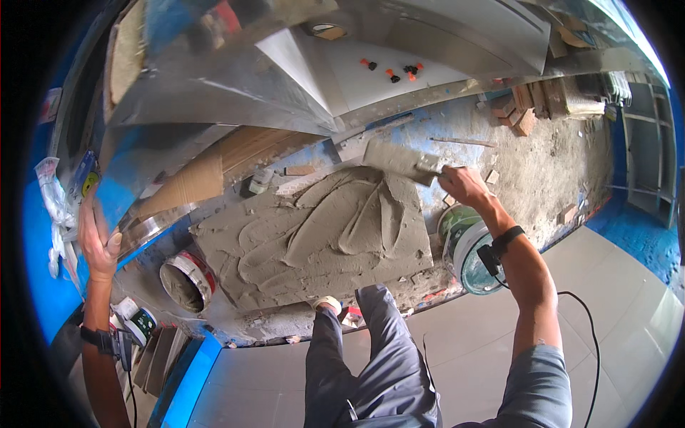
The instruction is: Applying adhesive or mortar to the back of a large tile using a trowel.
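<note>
My right hand [467, 189] is closed round the handle of a flat trowel [397, 158]. Its broad blade, smeared with grey mortar, is above the far right edge of a spread mortar layer [314, 235]. Curved ridges and strokes mark that layer, which covers a large rectangular area in front of my feet. At the far left, my left hand [98, 239] is raised with fingers stretched out, against or close beside the edge of a shiny upright panel [135, 167]. I cannot tell whether it bears on the panel. Nothing shows held in it.
A mortar-lined bucket [187, 282] stands left of the layer; a clear-walled bucket [479, 260] is at its right, under my right forearm. Large shiny panels [442, 36] and cardboard [193, 182] rise at the back. Bricks [517, 115] lie far right. Pale floor tiles [257, 385] extend behind me.
</note>
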A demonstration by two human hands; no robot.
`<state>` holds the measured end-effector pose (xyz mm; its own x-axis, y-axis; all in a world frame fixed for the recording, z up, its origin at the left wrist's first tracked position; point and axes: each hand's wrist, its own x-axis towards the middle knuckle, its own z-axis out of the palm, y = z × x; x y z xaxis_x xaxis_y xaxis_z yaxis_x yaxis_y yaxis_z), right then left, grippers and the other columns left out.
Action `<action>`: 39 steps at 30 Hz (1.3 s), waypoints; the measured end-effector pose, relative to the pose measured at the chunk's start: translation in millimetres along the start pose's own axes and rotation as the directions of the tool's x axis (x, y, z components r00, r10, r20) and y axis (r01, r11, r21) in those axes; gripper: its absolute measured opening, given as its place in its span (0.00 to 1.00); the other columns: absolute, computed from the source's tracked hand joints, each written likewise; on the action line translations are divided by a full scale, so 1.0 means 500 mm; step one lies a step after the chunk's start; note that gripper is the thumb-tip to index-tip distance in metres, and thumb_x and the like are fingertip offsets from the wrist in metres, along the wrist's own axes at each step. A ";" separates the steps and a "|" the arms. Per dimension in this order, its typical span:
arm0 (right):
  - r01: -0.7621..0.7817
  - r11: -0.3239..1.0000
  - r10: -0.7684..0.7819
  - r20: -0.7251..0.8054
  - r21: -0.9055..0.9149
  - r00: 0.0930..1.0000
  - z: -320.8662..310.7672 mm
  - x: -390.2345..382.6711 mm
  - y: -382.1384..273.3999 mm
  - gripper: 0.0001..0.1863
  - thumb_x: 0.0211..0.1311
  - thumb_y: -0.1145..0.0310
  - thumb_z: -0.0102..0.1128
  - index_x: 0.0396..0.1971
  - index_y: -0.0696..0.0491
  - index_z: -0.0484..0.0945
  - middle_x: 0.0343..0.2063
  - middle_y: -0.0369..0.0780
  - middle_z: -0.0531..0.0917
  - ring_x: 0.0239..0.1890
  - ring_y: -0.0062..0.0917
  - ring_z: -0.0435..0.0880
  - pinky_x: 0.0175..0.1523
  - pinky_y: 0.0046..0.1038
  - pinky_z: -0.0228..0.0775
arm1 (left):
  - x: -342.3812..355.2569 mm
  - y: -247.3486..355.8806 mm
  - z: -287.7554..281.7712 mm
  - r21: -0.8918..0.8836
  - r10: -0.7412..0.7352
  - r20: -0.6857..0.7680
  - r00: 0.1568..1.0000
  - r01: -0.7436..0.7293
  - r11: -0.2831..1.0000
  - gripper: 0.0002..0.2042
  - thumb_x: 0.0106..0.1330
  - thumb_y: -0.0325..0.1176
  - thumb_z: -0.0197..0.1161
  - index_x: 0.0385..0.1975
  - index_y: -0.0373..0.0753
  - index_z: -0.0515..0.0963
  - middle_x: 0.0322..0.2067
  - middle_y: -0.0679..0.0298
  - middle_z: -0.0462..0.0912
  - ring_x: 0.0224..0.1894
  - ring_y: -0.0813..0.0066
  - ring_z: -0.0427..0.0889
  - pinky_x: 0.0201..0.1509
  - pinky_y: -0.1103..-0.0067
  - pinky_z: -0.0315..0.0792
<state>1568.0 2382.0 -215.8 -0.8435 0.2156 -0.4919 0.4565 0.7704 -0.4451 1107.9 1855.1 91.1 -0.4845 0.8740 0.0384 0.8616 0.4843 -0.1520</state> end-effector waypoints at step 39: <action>-0.095 -0.007 0.627 0.078 0.995 0.775 0.401 -0.134 -0.453 0.18 0.68 0.52 0.51 0.31 0.54 0.71 0.14 0.34 0.70 0.13 0.19 0.67 0.16 0.26 0.59 | 0.035 0.039 -0.035 -0.252 0.100 -0.025 0.995 -0.103 0.962 0.39 0.58 0.60 0.59 0.61 0.33 0.64 0.53 0.44 0.73 0.54 0.43 0.73 0.58 0.62 0.67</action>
<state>1578.0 2072.9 -232.2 -0.3457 0.6030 -0.7190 0.3592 -0.6228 -0.6951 1118.8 1880.4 106.3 -0.3921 0.9187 0.0474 0.9171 0.3863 0.0981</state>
